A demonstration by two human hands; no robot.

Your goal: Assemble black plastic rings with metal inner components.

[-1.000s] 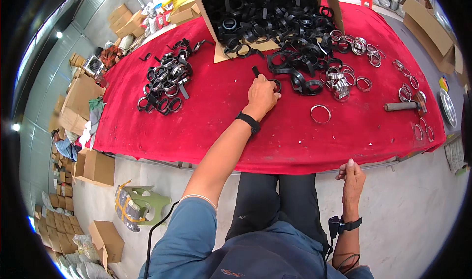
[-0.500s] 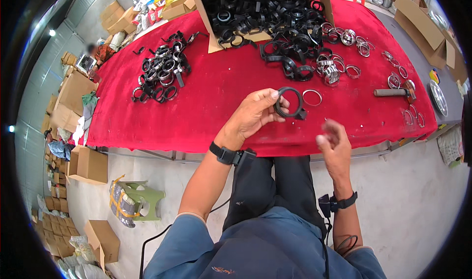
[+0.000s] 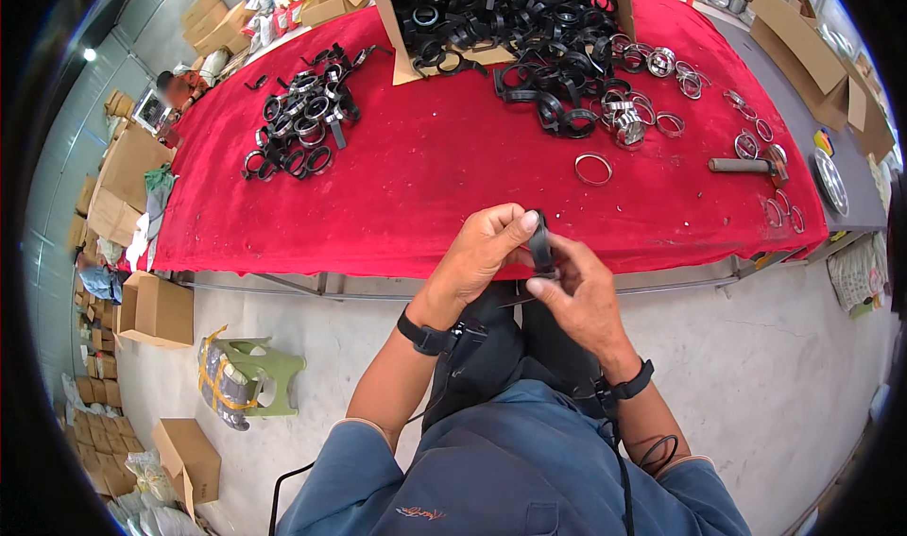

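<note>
Over the near edge of the table, a black ring with a small block on its rim [image 3: 540, 247] is held nearly edge-on. My left hand [image 3: 484, 253] pinches its upper part between thumb and fingers. Lower down on the ring, my right hand [image 3: 584, 298] has closed its thumb and fingers round the other end. Farther off on the red cloth [image 3: 406, 196] lies a single thin metal ring [image 3: 593, 169]. Behind that sit loose silver rings [image 3: 624, 125] beside a heap of black rings [image 3: 557, 92].
A cardboard box [image 3: 385, 26] full of black rings stands at the back. Another pile of black rings, some with metal inside [image 3: 307, 111], lies on the left. A hammer [image 3: 751, 166] and more metal rings rest at the right. A green stool [image 3: 279, 371] stands on the floor.
My right hand has come in from the right and taken hold of the black ring. The left hand has drawn the ring nearer and turned it edge-on.
</note>
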